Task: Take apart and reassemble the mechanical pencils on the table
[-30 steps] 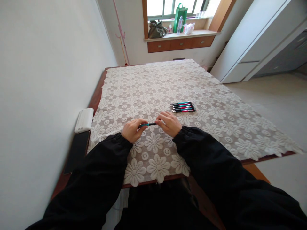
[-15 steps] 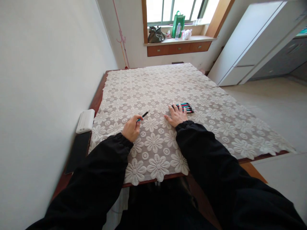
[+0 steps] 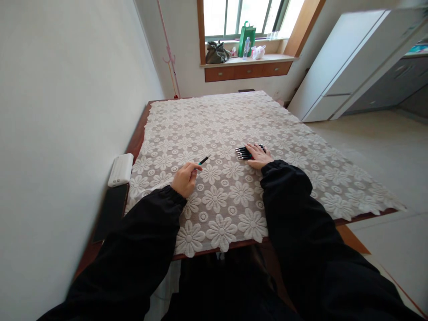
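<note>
- On the desk (image 3: 334, 187), our left hand (image 3: 183, 179) is pinching one pen (image 3: 203, 160), tip angling away.
- Our right hand (image 3: 258, 155) is lying flat and unclenched over the pen row (image 3: 243, 153); pressing lightly should be keeping them together.

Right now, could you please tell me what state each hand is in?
Left hand: closed on a pen.
Right hand: open, flat on the row of pens.
</note>
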Action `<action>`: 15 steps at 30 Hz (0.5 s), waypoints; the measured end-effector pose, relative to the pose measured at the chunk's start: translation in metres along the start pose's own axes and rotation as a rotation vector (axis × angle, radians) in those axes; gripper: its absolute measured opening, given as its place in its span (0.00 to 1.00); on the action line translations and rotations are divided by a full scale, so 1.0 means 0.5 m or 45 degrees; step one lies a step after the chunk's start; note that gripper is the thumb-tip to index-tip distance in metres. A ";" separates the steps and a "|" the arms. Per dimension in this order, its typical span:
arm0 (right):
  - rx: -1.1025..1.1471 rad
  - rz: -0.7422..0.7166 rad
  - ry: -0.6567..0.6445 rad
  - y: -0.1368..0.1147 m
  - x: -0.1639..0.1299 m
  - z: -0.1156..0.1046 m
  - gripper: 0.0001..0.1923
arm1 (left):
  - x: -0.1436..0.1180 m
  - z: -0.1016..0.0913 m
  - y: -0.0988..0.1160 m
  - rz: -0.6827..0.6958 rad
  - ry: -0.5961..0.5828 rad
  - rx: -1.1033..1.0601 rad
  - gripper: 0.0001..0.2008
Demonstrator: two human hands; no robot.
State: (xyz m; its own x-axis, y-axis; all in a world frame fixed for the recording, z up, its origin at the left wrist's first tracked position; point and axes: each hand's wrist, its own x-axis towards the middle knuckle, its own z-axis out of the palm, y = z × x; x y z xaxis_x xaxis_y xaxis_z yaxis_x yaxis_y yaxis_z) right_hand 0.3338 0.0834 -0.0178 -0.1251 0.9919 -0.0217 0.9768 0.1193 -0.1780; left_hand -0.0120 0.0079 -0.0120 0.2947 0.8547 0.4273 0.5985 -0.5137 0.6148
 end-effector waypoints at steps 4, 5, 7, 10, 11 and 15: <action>-0.015 0.014 0.136 0.000 0.000 -0.005 0.37 | 0.000 0.000 0.001 0.011 0.009 -0.044 0.12; -0.030 0.006 0.160 0.000 0.000 -0.009 0.35 | -0.001 0.000 0.002 0.018 0.007 -0.067 0.12; -0.069 0.000 0.192 0.000 0.000 -0.017 0.31 | -0.002 0.001 0.003 0.032 0.012 -0.119 0.12; -0.103 -0.002 0.186 -0.002 -0.001 -0.028 0.25 | -0.005 0.005 0.004 0.000 0.043 -0.199 0.12; -0.107 -0.012 0.172 -0.003 -0.002 -0.032 0.24 | -0.005 0.007 0.003 -0.027 0.058 -0.246 0.13; -0.094 -0.070 0.121 -0.018 -0.012 -0.039 0.22 | -0.001 0.014 0.001 -0.162 0.124 -0.565 0.23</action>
State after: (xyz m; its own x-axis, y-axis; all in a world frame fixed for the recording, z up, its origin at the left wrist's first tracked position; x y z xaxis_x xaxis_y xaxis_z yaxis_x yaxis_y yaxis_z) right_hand 0.3290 0.0773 0.0033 -0.1650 0.9830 0.0801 0.9795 0.1728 -0.1032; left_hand -0.0068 0.0078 -0.0167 0.1553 0.9129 0.3774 0.2424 -0.4055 0.8813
